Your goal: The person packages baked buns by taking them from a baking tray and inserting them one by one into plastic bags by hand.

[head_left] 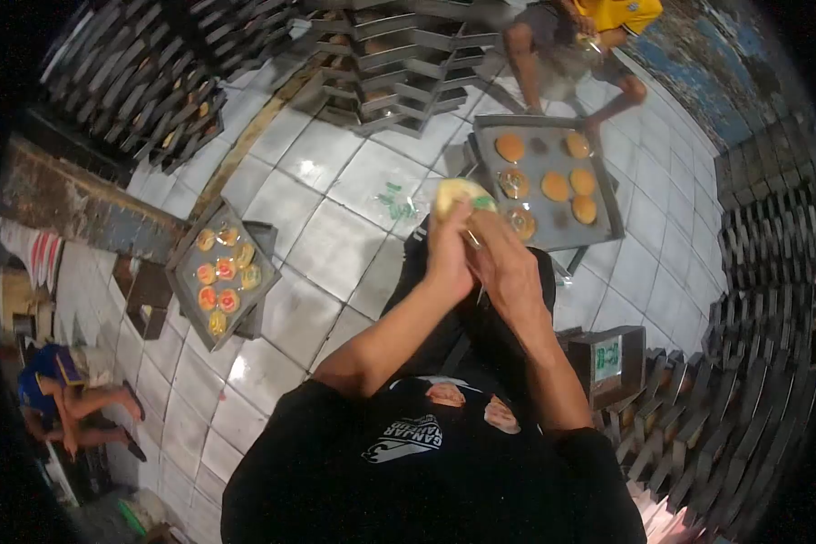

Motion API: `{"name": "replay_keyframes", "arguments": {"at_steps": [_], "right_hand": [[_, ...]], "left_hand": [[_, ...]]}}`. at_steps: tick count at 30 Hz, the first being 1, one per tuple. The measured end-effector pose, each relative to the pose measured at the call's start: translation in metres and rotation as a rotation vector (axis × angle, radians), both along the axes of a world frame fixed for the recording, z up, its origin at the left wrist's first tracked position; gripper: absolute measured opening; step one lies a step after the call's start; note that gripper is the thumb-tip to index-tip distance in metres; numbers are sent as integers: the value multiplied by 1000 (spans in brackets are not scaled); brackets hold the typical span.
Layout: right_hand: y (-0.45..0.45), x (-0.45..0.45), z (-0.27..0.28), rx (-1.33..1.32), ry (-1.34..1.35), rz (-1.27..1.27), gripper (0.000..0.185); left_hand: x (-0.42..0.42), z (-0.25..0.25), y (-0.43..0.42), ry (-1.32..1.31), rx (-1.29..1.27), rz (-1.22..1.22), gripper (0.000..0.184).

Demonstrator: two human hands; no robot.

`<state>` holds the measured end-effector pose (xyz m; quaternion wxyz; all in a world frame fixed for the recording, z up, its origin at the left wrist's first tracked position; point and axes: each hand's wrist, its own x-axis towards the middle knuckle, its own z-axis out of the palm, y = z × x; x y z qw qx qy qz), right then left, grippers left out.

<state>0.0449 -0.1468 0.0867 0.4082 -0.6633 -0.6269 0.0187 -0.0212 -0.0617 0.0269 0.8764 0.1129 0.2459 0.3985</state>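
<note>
My left hand (450,247) and my right hand (508,265) are together above my lap, fingers closed round a bun (455,190) in clear plastic with green print. The fingers cover the bun's near side and the end of its wrapper. Just beyond my hands on the right is a metal tray (598,234) of round golden-brown buns (555,187), a few of them with shiny plastic on them. Flat clear wrappers (396,201) with green print lie on the tiles left of my hands.
To the left, a second tray (210,340) holds several wrapped buns (225,269). A box (618,363) with green-printed plastic sits by my right elbow. Stacked trays (762,263) line the right side and the back. One person (607,36) sits at back right, another (68,399) at far left.
</note>
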Motion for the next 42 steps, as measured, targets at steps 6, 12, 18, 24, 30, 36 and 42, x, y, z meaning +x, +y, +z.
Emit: {"name": "replay_keyframes", "arguments": {"at_steps": [6, 12, 18, 24, 30, 36, 42], "right_hand": [[-39, -16, 20, -288, 802, 67, 12], [-33, -1, 9, -444, 769, 445, 19], [-60, -5, 14, -190, 786, 12, 26], [-44, 3, -1, 28, 197, -96, 27], [-25, 28, -33, -194, 510, -306, 27], [-16, 22, -5, -73, 244, -249, 24], [-14, 42, -4, -151, 1091, -172, 36]], "left_hand": [[-15, -6, 38, -201, -42, -109, 65], [3, -20, 34, -120, -84, -310, 67], [-45, 15, 23, -16, -10, -244, 60], [-55, 4, 7, 517, 512, -120, 50], [-48, -19, 11, 509, 800, -131, 32], [-37, -3, 12, 537, 755, -26, 21], [-45, 2, 20, 529, 609, 75, 22]]}}
